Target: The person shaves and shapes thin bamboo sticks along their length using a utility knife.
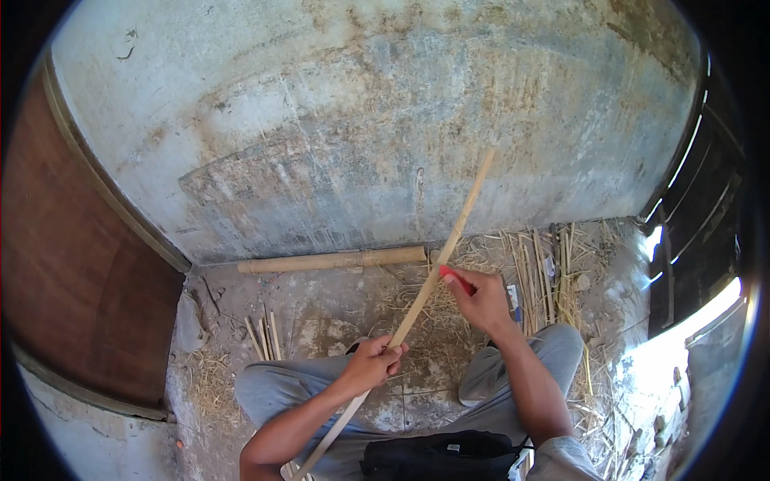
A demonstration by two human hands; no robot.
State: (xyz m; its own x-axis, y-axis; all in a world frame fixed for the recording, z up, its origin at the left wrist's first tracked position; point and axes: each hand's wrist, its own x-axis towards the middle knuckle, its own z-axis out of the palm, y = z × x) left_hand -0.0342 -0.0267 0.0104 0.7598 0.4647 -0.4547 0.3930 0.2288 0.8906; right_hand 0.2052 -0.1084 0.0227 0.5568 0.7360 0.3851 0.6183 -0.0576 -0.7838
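A long, pale bamboo strip [423, 293] slants up from beside my left thigh to in front of the wall. My left hand [374, 366] is closed around it at about mid-length. Farther up, my right hand [481, 301] grips a small red-handled tool [456, 280], its front end against or very close to the strip. I cannot make out its blade, if it has one. My legs are bent on both sides of the strip, and a black bag [437, 455] lies on my lap.
A thick bamboo pole [333, 260] lies along the foot of the stained wall [337, 120]. Several split strips [545, 276] and shavings litter the floor at right. A few short sticks [263, 337] stand out by my left knee. A brown door [88, 248] is at left.
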